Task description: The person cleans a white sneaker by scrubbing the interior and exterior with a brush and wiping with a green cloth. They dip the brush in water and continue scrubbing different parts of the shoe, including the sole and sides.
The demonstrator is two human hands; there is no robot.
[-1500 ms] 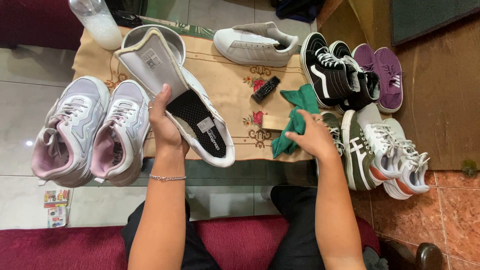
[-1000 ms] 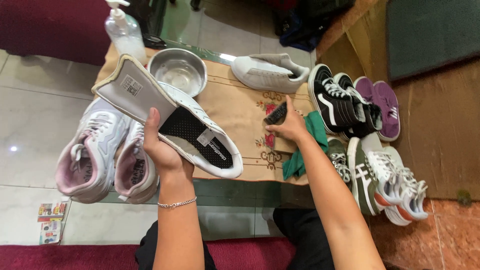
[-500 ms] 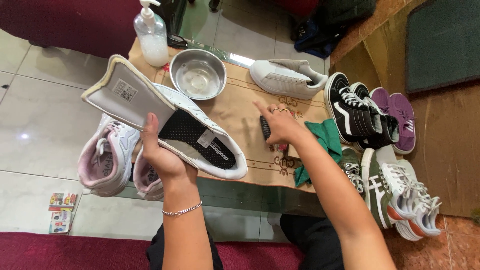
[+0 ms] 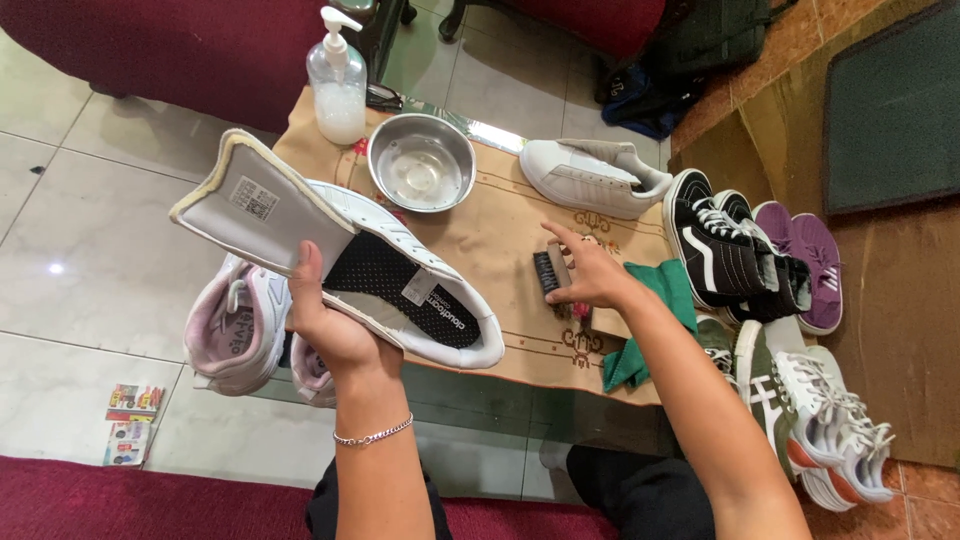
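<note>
My left hand (image 4: 335,325) grips a white sneaker (image 4: 400,250) by its side, tongue pulled up and the black insole showing, held above the table's near edge. My right hand (image 4: 590,275) rests on a small black-bristled brush (image 4: 548,274) lying on the tan embroidered cloth (image 4: 500,230); the fingers curl over the brush. A green rag (image 4: 660,320) lies just right of that hand, partly under my forearm. The matching white sneaker (image 4: 590,178) lies on its side at the cloth's far right.
A steel bowl of water (image 4: 421,163) and a soap pump bottle (image 4: 337,85) stand at the table's far side. Pink-and-white sneakers (image 4: 235,325) sit under my left hand. Black high-tops (image 4: 725,250), purple shoes (image 4: 810,255) and white-green sneakers (image 4: 810,410) crowd the right.
My right hand left the green rag, moved up-left across the cloth and closed over the brush. The white sneaker in my left hand stayed raised; the view shifted toward the bowl and bottle.
</note>
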